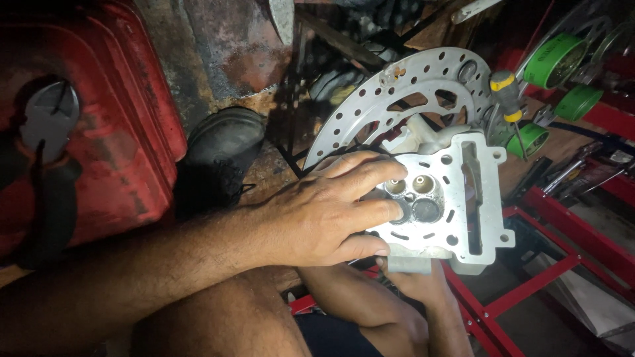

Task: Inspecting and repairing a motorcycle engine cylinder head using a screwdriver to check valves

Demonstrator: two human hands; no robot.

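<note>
We hold a grey metal cylinder head (450, 198) in the air over a red metal frame (562, 264), just in front of a drilled brake disc (370, 109). Our left hand (324, 215) lies spread over its left edge, fingers (370, 173) wide across the valve seats. Our right hand (420, 277) grips it from beneath, mostly hidden. A yellow-handled screwdriver (508, 99) stands beside the disc. A black shoe (221, 155) rests near a red tank (99, 132).
</note>
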